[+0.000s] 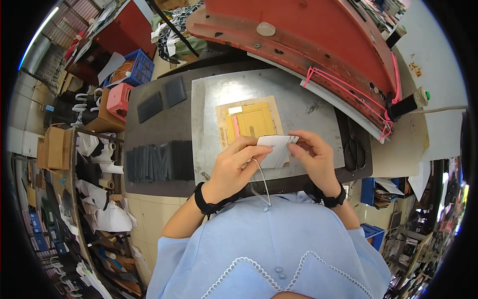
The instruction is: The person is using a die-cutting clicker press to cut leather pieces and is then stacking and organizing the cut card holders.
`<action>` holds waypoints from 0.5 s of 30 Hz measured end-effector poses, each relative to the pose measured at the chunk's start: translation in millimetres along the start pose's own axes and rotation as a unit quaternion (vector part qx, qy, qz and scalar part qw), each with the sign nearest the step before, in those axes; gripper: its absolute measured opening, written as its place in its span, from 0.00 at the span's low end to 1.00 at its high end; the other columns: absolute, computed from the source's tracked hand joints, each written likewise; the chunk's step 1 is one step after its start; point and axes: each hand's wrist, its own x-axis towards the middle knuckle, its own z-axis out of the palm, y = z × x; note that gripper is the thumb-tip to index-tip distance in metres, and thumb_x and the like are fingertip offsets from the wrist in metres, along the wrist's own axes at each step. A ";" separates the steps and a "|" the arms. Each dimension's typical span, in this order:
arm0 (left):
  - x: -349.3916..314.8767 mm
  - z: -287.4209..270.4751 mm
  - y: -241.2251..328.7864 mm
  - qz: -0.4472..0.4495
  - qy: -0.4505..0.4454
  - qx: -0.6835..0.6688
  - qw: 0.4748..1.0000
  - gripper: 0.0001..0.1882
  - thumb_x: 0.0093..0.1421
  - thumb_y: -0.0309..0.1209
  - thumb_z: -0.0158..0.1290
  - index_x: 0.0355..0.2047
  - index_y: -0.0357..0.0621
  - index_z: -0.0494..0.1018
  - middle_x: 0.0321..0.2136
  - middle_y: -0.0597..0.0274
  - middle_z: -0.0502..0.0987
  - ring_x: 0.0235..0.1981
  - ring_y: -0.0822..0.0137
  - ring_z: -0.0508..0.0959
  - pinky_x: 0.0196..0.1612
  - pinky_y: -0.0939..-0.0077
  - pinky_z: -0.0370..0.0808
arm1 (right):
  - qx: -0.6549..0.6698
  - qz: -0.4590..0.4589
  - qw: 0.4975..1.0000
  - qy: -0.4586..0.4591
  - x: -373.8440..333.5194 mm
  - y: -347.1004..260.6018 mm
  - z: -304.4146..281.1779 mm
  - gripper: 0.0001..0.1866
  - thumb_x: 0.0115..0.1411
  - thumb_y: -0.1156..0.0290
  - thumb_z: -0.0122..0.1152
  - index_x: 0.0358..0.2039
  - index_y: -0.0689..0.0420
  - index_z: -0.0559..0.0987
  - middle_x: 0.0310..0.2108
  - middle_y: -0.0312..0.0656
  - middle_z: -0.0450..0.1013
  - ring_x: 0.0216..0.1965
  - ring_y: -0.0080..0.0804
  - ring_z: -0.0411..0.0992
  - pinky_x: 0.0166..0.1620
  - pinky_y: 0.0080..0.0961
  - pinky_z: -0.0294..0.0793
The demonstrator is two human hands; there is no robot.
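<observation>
Both my hands hold a small white flat piece (271, 158) with a few thin lines along its right side, raised above the metal plate (206, 107). My left hand (234, 163) grips its left edge between thumb and fingers. At the upper right corner, my right hand (317, 158) pinches it with thumb and fingertips. Behind the piece lies a tan board (275, 110) bearing a yellow rectangular template (259, 117) with a pink strip (236, 124) and a small white patch. The held piece covers the board's near right part.
A row of overlapping dark rectangular pieces (159, 162) lies on the table's left, with two more dark pieces (174, 91) farther back. A large red machine (298, 32) with pink cord overhangs the far right. Black scissors (355, 154) lie at the right edge. Shelving (79, 189) stands left.
</observation>
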 end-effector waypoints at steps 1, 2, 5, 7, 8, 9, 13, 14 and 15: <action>-2.9 -0.4 -0.7 0.000 -0.010 0.002 1.000 0.10 0.59 0.20 0.59 0.42 0.40 0.80 0.37 0.57 0.77 0.35 0.68 0.79 0.37 0.78 0.77 | -0.010 -0.024 1.000 0.002 -2.8 0.8 1.4 0.23 0.60 0.71 0.66 0.55 0.61 0.75 0.54 0.45 0.72 0.51 0.32 0.71 0.52 0.28 0.73; -7.5 1.8 -4.2 -0.014 0.006 -0.012 1.000 0.10 0.59 0.19 0.59 0.42 0.39 0.80 0.37 0.57 0.77 0.35 0.68 0.79 0.37 0.78 0.78 | -0.020 -0.048 0.999 0.005 -6.1 3.1 3.3 0.23 0.60 0.71 0.66 0.55 0.61 0.75 0.51 0.45 0.73 0.49 0.32 0.72 0.51 0.28 0.74; -17.5 7.3 -12.1 -0.047 0.046 -0.021 0.998 0.12 0.57 0.17 0.59 0.42 0.39 0.81 0.38 0.57 0.76 0.35 0.67 0.80 0.37 0.78 0.79 | -0.102 -0.192 0.973 0.076 -7.6 12.9 10.7 0.23 0.59 0.70 0.67 0.55 0.61 0.75 0.43 0.44 0.77 0.41 0.33 0.74 0.48 0.29 0.75; -19.0 7.8 -10.7 -0.055 0.060 0.017 0.997 0.13 0.57 0.16 0.59 0.43 0.38 0.80 0.38 0.57 0.76 0.35 0.67 0.80 0.37 0.78 0.79 | -0.134 -0.263 0.953 0.072 -9.7 10.9 13.2 0.24 0.60 0.70 0.67 0.55 0.61 0.75 0.38 0.43 0.78 0.37 0.34 0.74 0.46 0.30 0.75; -20.6 8.9 -11.9 -0.041 0.064 0.039 0.996 0.14 0.56 0.16 0.58 0.44 0.39 0.80 0.38 0.57 0.76 0.36 0.67 0.80 0.37 0.78 0.80 | -0.130 -0.276 0.952 0.031 -13.2 4.3 13.9 0.24 0.60 0.69 0.67 0.55 0.61 0.75 0.37 0.43 0.78 0.36 0.33 0.75 0.46 0.30 0.75; -21.6 10.8 -14.6 -0.028 0.067 0.061 0.995 0.15 0.56 0.16 0.58 0.44 0.39 0.80 0.39 0.58 0.76 0.36 0.67 0.80 0.37 0.79 0.80 | -0.125 -0.289 0.949 -0.009 -16.1 1.1 15.1 0.24 0.60 0.69 0.67 0.55 0.60 0.75 0.36 0.42 0.78 0.34 0.33 0.75 0.45 0.30 0.75; -22.9 15.0 -17.6 -0.015 0.011 0.037 0.999 0.23 0.53 0.17 0.60 0.51 0.39 0.75 0.46 0.51 0.72 0.40 0.58 0.79 0.42 0.74 0.78 | -0.132 -0.160 0.976 -0.061 -31.1 1.5 32.4 0.17 0.62 0.71 0.63 0.52 0.59 0.78 0.34 0.40 0.79 0.36 0.30 0.76 0.44 0.26 0.75; -22.1 13.7 -17.2 -0.018 -0.005 0.029 0.999 0.25 0.53 0.18 0.61 0.53 0.39 0.74 0.48 0.51 0.71 0.43 0.58 0.79 0.45 0.73 0.77 | -0.128 -0.131 0.980 -0.073 -31.5 0.2 30.9 0.15 0.63 0.72 0.62 0.50 0.59 0.79 0.34 0.41 0.79 0.36 0.29 0.76 0.43 0.24 0.75; -20.1 10.4 -16.2 -0.021 -0.023 0.021 0.999 0.27 0.53 0.19 0.62 0.55 0.40 0.73 0.50 0.51 0.70 0.45 0.58 0.78 0.49 0.72 0.76 | -0.123 -0.102 0.983 -0.085 -32.9 0.1 29.2 0.13 0.64 0.73 0.61 0.49 0.59 0.80 0.34 0.41 0.79 0.36 0.28 0.77 0.43 0.23 0.75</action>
